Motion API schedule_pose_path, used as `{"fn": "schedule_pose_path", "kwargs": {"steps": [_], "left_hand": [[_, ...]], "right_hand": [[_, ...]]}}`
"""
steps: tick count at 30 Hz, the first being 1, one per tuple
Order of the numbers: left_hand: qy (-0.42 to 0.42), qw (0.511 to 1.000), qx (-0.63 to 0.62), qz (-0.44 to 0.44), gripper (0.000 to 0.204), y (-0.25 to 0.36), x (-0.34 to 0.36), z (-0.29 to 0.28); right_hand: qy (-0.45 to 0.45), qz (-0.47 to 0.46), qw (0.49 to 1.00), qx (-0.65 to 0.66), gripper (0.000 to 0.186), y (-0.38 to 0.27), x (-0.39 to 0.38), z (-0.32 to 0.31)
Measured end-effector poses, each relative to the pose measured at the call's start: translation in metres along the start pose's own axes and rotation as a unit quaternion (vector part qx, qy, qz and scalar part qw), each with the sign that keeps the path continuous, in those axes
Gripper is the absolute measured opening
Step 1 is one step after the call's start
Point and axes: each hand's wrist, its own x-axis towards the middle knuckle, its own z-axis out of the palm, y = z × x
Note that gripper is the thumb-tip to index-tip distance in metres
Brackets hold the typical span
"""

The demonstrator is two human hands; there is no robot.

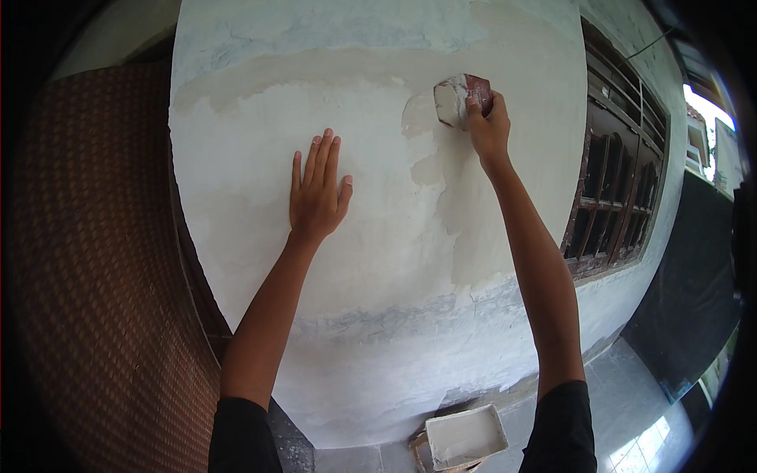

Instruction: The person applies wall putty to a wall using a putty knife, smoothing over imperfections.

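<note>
The wall (371, 260) fills my view, white and patchy, with a grey band low down and a tan band across the top. My left hand (317, 193) lies flat on it, fingers spread and straight, its grip wide open and holding nothing. My right hand (489, 130) is up and to the right, its grip closed round a reddish trowel (461, 98) loaded with pale putty, the blade pressed to the wall at the edge of a wet patch (430, 162).

To do this stroke well, I judge that I should keep the blade at a shallow angle, press evenly and feather the patch into the dry white around it, so no ridge stays.

For room: a barred window (619, 189) stands close to the right of the trowel, so strokes that way are short. Leftward the wall runs free as far as my flat hand, and beyond it to the edge by a brown woven panel (102, 260). Below, near the wall's foot, a tray (467, 435) of putty sits on the tiled floor (631, 402).
</note>
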Motion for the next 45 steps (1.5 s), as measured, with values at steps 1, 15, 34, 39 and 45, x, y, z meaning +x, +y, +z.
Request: {"fn": "schedule_pose_path", "kwargs": {"steps": [1,15,34,39,45], "left_hand": [[0.000,1.000,-0.003,0.000,0.062,0.000,0.000,0.000],[0.002,1.000,0.005,-0.002,0.062,0.001,0.001,-0.001],[0.002,1.000,0.002,-0.006,0.062,0.002,0.002,-0.003],[0.004,1.000,0.009,-0.001,0.062,0.003,0.003,-0.004],[0.003,1.000,0.004,-0.004,0.062,0.002,0.003,-0.004]], "right_hand": [[0.049,0.032,0.998,0.026,0.035,0.000,0.004,-0.005],[0.057,0.030,0.998,0.009,0.039,-0.002,0.010,-0.003],[-0.072,-0.079,0.994,0.028,0.038,-0.017,-0.025,-0.001],[0.084,0.077,0.993,0.028,0.039,-0.006,-0.002,-0.012],[-0.041,-0.064,0.996,0.049,0.037,-0.019,-0.021,0.002]]}}
